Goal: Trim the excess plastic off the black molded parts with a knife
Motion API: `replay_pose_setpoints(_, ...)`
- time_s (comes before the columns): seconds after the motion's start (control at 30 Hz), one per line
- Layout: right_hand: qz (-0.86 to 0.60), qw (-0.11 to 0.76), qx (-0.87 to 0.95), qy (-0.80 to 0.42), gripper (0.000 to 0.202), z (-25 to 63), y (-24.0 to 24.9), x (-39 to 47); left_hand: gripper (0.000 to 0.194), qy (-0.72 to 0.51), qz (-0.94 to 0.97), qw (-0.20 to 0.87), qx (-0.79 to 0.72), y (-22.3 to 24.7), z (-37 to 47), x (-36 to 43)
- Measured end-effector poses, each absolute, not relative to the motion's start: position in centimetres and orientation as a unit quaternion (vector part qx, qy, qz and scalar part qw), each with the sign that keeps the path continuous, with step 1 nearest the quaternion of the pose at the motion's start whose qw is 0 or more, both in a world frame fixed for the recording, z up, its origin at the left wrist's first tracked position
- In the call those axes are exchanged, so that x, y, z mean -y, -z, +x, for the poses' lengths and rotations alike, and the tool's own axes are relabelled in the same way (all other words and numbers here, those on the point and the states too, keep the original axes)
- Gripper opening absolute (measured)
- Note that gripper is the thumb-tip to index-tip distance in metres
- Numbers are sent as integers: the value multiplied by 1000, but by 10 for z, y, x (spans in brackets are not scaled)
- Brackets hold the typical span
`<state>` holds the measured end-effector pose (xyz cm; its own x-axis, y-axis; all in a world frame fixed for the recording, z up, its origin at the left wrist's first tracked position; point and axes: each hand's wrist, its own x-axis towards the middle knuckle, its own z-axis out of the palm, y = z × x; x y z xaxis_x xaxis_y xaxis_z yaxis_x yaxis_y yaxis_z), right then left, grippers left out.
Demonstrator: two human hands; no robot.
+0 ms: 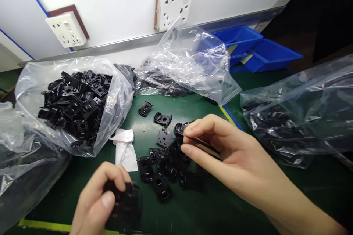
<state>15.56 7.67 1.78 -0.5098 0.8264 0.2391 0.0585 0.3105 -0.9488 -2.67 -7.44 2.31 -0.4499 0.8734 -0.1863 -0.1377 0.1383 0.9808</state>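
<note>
My left hand (102, 198) is closed round a black plastic part (128, 205), low in the view and slightly blurred. To the right, my right hand (220, 143) pinches a thin tan-and-dark strip (205, 148) between thumb and fingers; its exact kind cannot be made out. Beneath and left of those fingertips lies a loose pile of black plastic parts (168, 165) on the green work surface (182, 104). Two more black housings, one (145, 108) farther left and another (163, 118) nearer the pile, lie beyond it. A flat black plate (164, 138) rests at the pile's far edge.
An open clear bag (116, 106) full of black parts stands at the left. Other plastic bags lie at the back (190, 62) and right (300, 110). White tissue (125, 150) sits beside the pile. Blue bins (273, 55) and wall sockets (176, 5) are behind.
</note>
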Motion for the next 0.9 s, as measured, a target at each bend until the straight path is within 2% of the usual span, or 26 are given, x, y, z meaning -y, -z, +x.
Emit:
replay_pose_setpoints(0.1, -296, 353, 746, -481, 12, 159, -19, -78, 7, -575, 367, 243, -690, -35, -60, 51)
replay_pose_setpoints(0.17, -296, 337, 760, -470, 11, 159, -19, -78, 19, -529, 445, 25, -722, -49, -84, 25)
replay_pose_setpoints(0.23, -302, 338, 769, -451, 11, 160, -19, -78, 33, -474, 483, -84, -731, -65, -103, -3)
replay_pose_setpoints(0.3, -308, 343, 774, -435, 11, 162, -20, -78, 41, -393, 520, -162, -741, -79, -114, -26)
replay_pose_setpoints(0.4, -311, 338, 782, -423, 14, 166, -21, -78, 48, -340, 547, -207, -737, -84, -106, -36)
replay_pose_setpoints(0.47, -304, 344, 792, -403, 17, 167, -21, -78, 38, -354, 579, -196, -707, -77, -86, -30)
replay_pose_setpoints(0.5, -295, 353, 797, -390, 19, 167, -21, -78, 30, -369, 603, -157, -690, -71, -74, -25)
replay_pose_setpoints(0.57, -269, 375, 809, -364, 21, 166, -19, -77, 18, -389, 638, 3, -665, -57, -49, -17)
replay_pose_setpoints(0.63, -246, 389, 821, -338, 21, 165, -16, -76, 16, -378, 638, 189, -643, -45, -27, -14)
replay_pose_setpoints(0.7, -232, 391, 835, -311, 21, 165, -14, -74, 16, -355, 625, 312, -621, -37, -13, -17)
replay_pose_setpoints(0.77, -229, 386, 848, -284, 22, 165, -11, -72, 20, -349, 620, 350, -610, -33, -5, -21)
replay_pose_setpoints(0.9, -237, 374, 859, -257, 23, 167, -6, -72, 30, -351, 632, 329, -608, -32, -3, -24)
